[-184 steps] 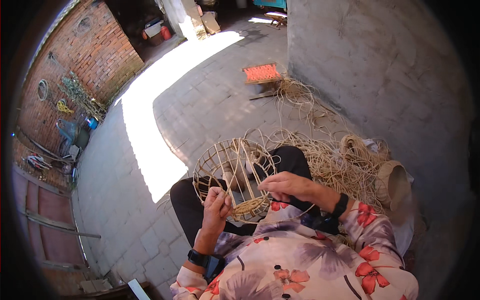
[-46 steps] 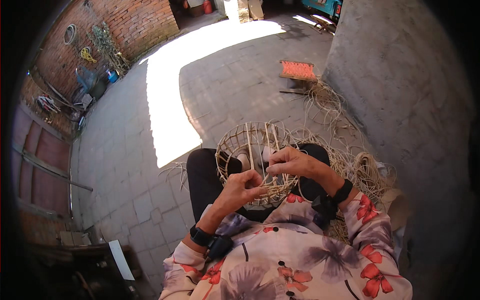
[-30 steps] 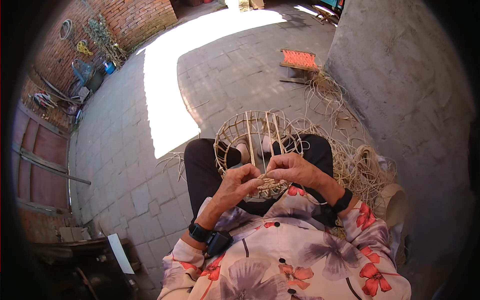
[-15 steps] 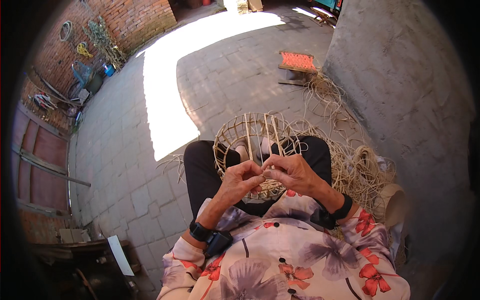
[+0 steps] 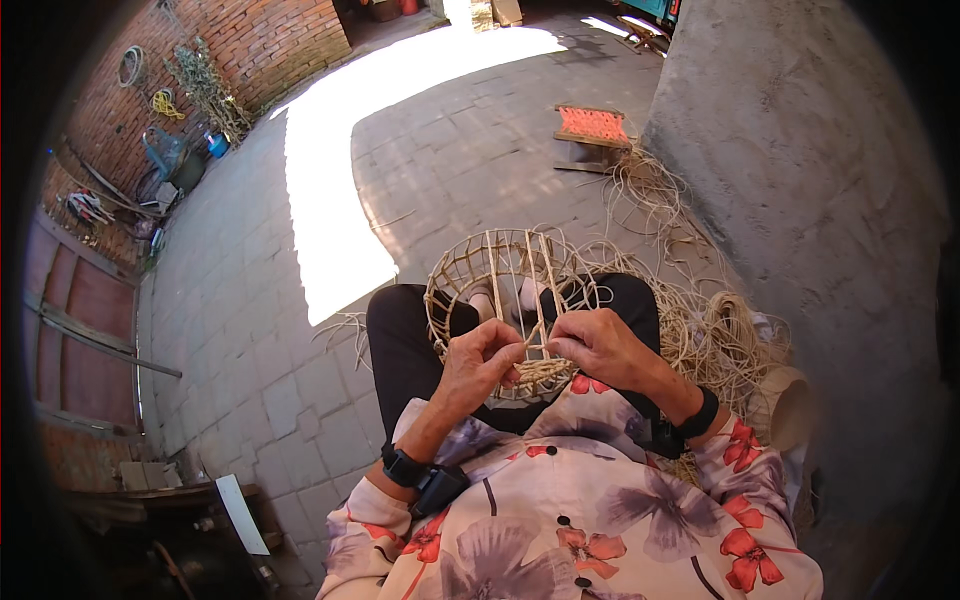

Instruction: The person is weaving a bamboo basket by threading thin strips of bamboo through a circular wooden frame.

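An open round basket frame [image 5: 433, 305] of tan rods and cord rests between my knees, with pale cords [image 5: 494, 265] running across it. Above its near side, my left hand [image 5: 474, 368] has thumb and index finger pinched together on a thin strand of cord. Facing it, my right hand [image 5: 606, 350] is closed too, its fingertips gripping the cord near an upright strand of the frame. A short piece of cord [image 5: 536, 345] shows between the two hands. My fingers hide part of the frame's near edge.
A tangled heap of pale cord [image 5: 725, 325] lies at my right, beside a grey wall [image 5: 810, 150]. Ahead stands a low stool with an orange woven seat [image 5: 592, 124]. Paving [image 5: 250, 330] stretches to the left, partly sunlit. A white strip [image 5: 241, 513] leans at lower left.
My hands have drawn apart, the right one moving to the right, and cord now shows between them. The basket frame has barely shifted.
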Demonstrator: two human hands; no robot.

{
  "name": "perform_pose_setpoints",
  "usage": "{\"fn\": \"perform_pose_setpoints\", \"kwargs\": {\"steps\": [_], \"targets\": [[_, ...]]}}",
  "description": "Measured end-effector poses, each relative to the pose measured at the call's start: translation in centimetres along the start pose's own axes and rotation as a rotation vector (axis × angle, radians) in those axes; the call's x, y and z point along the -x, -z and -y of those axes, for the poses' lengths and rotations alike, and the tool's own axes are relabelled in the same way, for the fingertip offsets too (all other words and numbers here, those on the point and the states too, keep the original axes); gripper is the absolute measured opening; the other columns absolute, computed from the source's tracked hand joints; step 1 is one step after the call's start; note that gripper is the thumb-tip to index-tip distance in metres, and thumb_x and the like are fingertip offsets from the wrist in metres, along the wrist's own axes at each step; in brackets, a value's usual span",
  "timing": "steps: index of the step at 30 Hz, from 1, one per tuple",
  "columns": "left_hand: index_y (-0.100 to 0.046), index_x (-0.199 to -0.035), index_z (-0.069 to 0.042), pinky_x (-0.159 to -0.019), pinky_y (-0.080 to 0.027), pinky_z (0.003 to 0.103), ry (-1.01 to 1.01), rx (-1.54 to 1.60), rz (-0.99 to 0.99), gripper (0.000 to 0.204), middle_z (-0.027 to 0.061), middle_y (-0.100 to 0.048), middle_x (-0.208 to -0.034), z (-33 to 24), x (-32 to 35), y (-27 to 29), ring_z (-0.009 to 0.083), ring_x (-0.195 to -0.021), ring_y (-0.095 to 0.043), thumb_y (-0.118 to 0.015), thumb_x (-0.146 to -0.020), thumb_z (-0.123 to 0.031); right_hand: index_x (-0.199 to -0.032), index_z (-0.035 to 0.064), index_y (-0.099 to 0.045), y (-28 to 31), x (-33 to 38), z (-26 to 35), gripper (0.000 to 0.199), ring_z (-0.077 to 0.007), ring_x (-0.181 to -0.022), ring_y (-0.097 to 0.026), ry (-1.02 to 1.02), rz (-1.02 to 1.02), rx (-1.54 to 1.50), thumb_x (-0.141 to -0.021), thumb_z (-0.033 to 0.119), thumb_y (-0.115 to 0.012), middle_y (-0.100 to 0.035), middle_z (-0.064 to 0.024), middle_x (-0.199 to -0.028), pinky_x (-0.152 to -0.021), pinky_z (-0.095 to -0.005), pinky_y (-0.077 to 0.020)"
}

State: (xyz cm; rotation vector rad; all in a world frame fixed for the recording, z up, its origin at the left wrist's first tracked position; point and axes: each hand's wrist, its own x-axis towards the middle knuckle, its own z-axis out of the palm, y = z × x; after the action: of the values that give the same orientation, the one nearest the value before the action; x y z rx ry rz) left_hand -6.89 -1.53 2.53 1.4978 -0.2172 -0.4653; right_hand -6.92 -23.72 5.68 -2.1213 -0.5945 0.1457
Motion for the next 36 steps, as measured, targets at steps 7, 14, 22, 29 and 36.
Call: {"fn": "perform_pose_setpoints", "kwargs": {"steps": [7,14,22,29,36], "targets": [[-0.064,-0.098,-0.001,-0.050,-0.048,0.020,-0.063,-0.121,-0.039,0.010,-0.0006,-0.059,-0.071,-0.6,0.2,-0.5,0.0043,-0.058,-0.057,-0.060,-0.092,-0.008,-0.084,0.0025,-0.060,0.0,0.0,1.8,0.011,-0.0333,-0.074,-0.063,0.165,-0.064,0.216,-0.083,0.012,-0.064,-0.060,-0.0136,-0.080,-0.062,-0.0405,-0.0492],[-0.065,-0.092,0.000,-0.051,-0.043,0.023,-0.060,-0.278,0.045,0.012,-0.0002,-0.057,-0.066,-1.3,0.1,0.0,0.0047,-0.057,-0.052,-0.066,-0.087,-0.011,-0.081,-0.0001,-0.062,1.1,-2.3,-0.5,0.015,-0.0216,-0.062,-0.058,0.035,0.107,-0.116,-0.082,0.015,-0.064,-0.059,-0.0111,-0.069,-0.059,-0.0345,-0.0454],[-0.062,-0.094,-0.002,-0.054,-0.038,0.019,-0.208,-0.366,0.006,0.014,-0.0047,-0.055,-0.074,-0.5,-0.2,0.1,0.0014,-0.062,-0.045,-0.066,-0.090,-0.015,-0.088,0.0009,-0.062,0.3,-1.7,-1.2,0.014,-0.0058,-0.071,-0.052,-0.148,0.157,-0.351,-0.090,0.015,-0.060,-0.058,0.0020,-0.074,-0.064,-0.0238,-0.0425],[-0.064,-0.095,-0.004,-0.045,-0.035,0.016,-0.119,-0.149,-0.027,0.015,-0.0045,-0.054,-0.072,-1.3,-0.3,-0.7,0.0003,-0.054,-0.044,-0.066,-0.092,-0.019,-0.084,0.0013,-0.060,-0.3,-0.8,0.5,0.011,-0.0152,-0.060,-0.053,0.117,-0.087,-0.111,-0.084,0.011,-0.066,-0.055,-0.0084,-0.064,-0.057,-0.0299,-0.0432],[-0.064,-0.095,-0.003,-0.045,-0.038,0.017,-0.105,-0.164,-0.027,0.014,-0.0031,-0.059,-0.073,-1.0,-0.5,-0.6,0.0007,-0.054,-0.048,-0.068,-0.090,-0.016,-0.083,-0.0001,-0.057,-0.8,-0.9,0.6,0.017,-0.0174,-0.052,-0.051,0.104,-0.138,-0.111,-0.085,0.014,-0.067,-0.050,-0.0083,-0.059,-0.050,-0.0315,-0.0408]]}}
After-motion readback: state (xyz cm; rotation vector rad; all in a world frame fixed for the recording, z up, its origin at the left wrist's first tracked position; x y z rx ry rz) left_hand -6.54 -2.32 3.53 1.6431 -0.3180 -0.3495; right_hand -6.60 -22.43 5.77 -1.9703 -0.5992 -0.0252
